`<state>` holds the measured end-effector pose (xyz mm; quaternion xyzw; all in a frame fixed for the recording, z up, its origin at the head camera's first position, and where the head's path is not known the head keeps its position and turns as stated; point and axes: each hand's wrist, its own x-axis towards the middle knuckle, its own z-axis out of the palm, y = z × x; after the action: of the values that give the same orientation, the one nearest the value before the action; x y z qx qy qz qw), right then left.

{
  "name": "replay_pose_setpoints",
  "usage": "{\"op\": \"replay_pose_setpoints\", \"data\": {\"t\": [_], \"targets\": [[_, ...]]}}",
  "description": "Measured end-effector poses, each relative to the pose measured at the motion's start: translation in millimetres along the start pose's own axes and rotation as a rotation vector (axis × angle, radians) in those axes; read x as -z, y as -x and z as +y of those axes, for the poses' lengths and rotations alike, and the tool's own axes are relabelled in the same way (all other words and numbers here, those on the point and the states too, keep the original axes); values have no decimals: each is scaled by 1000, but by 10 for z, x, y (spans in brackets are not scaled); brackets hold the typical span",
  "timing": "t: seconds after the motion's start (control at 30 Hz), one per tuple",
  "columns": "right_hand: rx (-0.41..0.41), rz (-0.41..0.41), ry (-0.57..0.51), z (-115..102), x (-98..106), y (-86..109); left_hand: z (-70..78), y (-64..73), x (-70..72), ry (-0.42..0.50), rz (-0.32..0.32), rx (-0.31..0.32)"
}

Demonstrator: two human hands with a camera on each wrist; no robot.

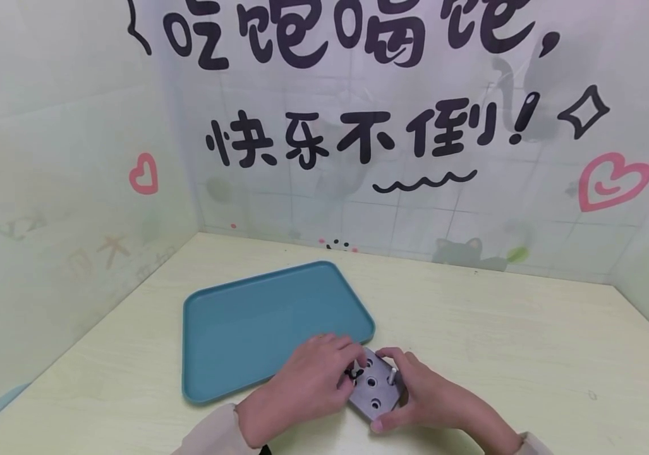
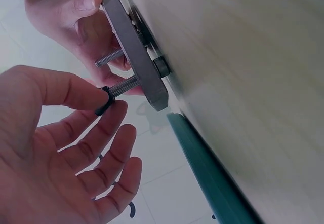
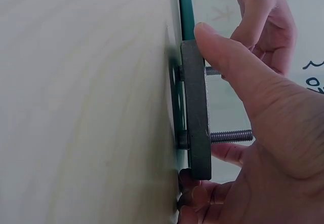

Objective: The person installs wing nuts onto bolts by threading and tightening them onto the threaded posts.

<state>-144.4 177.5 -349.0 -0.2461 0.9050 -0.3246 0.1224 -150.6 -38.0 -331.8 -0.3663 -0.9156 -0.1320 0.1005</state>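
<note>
A grey metal plate [image 1: 371, 397] with several round holes is held just over the table, bolt heads [image 2: 161, 67] on its underside. Two threaded bolts [image 3: 232, 136] stick out of its upper face. My right hand [image 1: 429, 395] grips the plate by its edges, thumb on the near edge and fingers round the far side. With thumb and index finger my left hand [image 1: 313, 379] pinches a small black wing nut [image 2: 105, 101] at the end of one bolt. The other bolt [image 1: 392, 376] stands bare beside the right hand.
A blue-green rectangular tray [image 1: 279, 272] lies on the pale wooden table [image 1: 506, 328], left of and behind the plate, its right corner close to the plate. Printed white sheeting [image 1: 313, 208] walls the back and sides of the table.
</note>
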Motion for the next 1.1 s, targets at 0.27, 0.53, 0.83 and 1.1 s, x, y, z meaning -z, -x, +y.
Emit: {"op": "replay_pose_setpoints", "data": {"t": [0.27,0.53,0.83,1.1], "targets": [[-37,-7,24,-23,3,-5,-3,-21,-4,2,-18,52],[-34,-10,26,-11,-2,-3,5,-24,-6,39,50,74],[6,-5,32,-2,6,6,-2,-9,-20,-17,59,46],[-6,-4,33,-6,4,-1,8,-3,-17,-32,43,-3]]}}
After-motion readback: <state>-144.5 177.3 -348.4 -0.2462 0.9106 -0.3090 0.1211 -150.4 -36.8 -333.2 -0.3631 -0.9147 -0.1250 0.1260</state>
